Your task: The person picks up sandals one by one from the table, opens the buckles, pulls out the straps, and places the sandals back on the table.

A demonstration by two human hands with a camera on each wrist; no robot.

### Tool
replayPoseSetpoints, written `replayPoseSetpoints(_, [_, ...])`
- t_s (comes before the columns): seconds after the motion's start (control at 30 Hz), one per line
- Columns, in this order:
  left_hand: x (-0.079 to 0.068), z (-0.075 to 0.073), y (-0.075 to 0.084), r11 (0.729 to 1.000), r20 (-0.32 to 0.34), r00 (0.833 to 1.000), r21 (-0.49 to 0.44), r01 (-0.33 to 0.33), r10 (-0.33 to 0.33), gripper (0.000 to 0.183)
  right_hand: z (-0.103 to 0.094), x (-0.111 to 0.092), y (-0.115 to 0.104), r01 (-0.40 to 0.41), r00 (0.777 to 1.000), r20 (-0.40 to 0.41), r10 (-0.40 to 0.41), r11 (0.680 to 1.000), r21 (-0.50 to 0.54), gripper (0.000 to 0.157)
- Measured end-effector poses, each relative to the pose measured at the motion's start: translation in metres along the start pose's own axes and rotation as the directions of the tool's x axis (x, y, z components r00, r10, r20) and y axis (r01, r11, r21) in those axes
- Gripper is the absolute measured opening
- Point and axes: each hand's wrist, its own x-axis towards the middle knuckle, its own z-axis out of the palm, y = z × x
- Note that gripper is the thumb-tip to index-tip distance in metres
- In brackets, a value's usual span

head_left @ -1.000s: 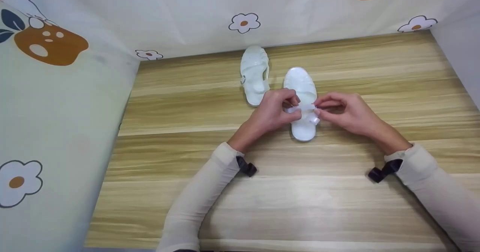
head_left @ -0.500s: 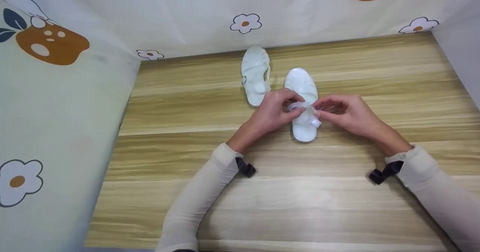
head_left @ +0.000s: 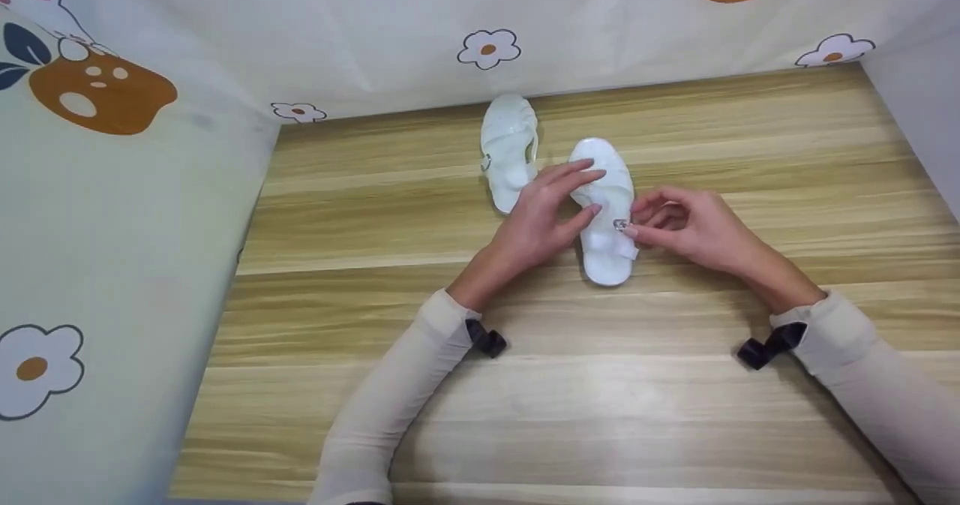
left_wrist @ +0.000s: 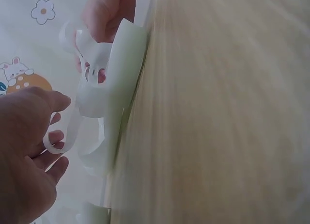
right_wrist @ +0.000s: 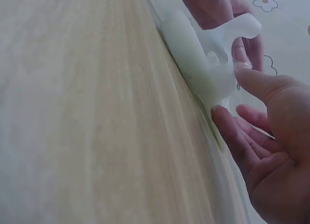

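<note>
A white sandal (head_left: 606,261) lies toe away on the wood-grain table, with a small metal buckle (head_left: 620,225) at its right side. My right hand (head_left: 690,227) holds that side, thumb at the buckle and fingers along the outer edge. On the left, my left hand (head_left: 540,212) has its fingers spread over the sandal's inner side. In the left wrist view, a loose loop of pale strap (left_wrist: 72,132) curves in front of the left fingers (left_wrist: 57,168). The right wrist view shows the right thumb (right_wrist: 254,81) against the buckle area.
The matching white sandal (head_left: 510,126) lies farther back on the left, near the wall. Patterned cloth (head_left: 375,47) hangs along the back and left of the table (head_left: 570,415). A plain pale panel (head_left: 915,107) borders the right side.
The left hand has let go of the strap and spread its fingers. The strap no longer crosses the sandal between the hands, and the buckle now shows. The right hand stays nearly in place.
</note>
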Motion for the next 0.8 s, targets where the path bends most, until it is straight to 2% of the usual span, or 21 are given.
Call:
replayPoseSetpoints(0.13, [-0.001,0.0,0.003,1.0,-0.007,1.0,0.02,0.006,-0.006,0.052,-0.001,0.0,0.0,-0.037,0.999,0.024,0.036,0.999,0.006,0.034])
replayPoseSetpoints(0.27, [-0.002,0.0,0.005,0.995,0.006,0.995,-0.016,0.1,-0.1,0.05,-0.002,0.0,0.0,-0.072,0.997,0.037,0.071,0.997,0.009,0.036])
replayPoseSetpoints(0.4, [-0.003,0.002,0.005,0.975,0.086,0.973,-0.051,0.218,-0.213,0.042,-0.002,0.0,-0.001,-0.09,0.995,0.046,0.089,0.996,0.025,0.038])
replayPoseSetpoints(0.53, [-0.005,0.005,0.007,0.957,0.165,0.949,-0.065,0.283,-0.269,0.038,-0.002,-0.002,-0.003,-0.092,0.995,0.051,0.09,0.995,0.031,0.04])
replayPoseSetpoints(0.6, [-0.005,0.005,0.009,0.955,0.165,0.946,-0.061,0.291,-0.278,0.037,-0.001,-0.003,-0.005,-0.089,0.995,0.055,0.087,0.996,0.031,0.041])
replayPoseSetpoints(0.8, [-0.006,0.005,0.016,0.961,0.135,0.954,-0.034,0.274,-0.267,0.036,0.002,-0.006,-0.013,-0.099,0.993,0.072,0.096,0.995,0.028,0.04])
